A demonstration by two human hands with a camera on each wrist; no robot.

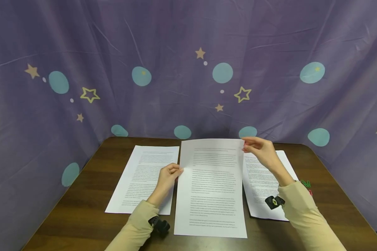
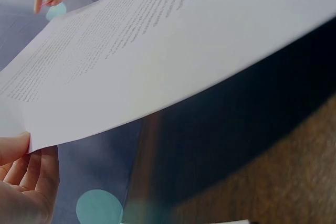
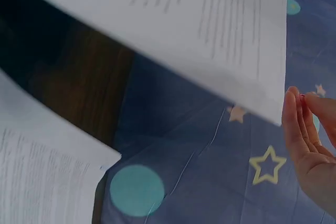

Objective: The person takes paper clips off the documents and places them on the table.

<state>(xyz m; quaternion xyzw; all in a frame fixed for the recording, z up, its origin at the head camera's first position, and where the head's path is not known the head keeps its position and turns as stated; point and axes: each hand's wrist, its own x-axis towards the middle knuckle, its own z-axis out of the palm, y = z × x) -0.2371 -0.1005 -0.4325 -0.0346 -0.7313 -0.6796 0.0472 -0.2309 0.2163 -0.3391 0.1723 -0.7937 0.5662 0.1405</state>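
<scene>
A printed white sheet (image 1: pixel 212 188) is held up off the table, tilted, between the two hands; whether it is one sheet or several I cannot tell. My left hand (image 1: pixel 169 179) pinches its left edge, and in the left wrist view the thumb of the left hand (image 2: pixel 29 182) lies over the paper. At the upper right corner, my right hand (image 1: pixel 262 151) pinches a small pink-red clip (image 1: pixel 245 143) between thumb and fingertips. In the right wrist view the right hand (image 3: pixel 312 145) is beside the paper's corner (image 3: pixel 273 114).
Another printed sheet (image 1: pixel 144 174) lies at the left of the brown table (image 1: pixel 72 212). A printed stack (image 1: pixel 264 184) lies at the right, partly under the right forearm. Green clips (image 1: pixel 306 183) and a red clip (image 1: pixel 310 192) are beside it. A patterned purple curtain (image 1: pixel 176 42) hangs behind.
</scene>
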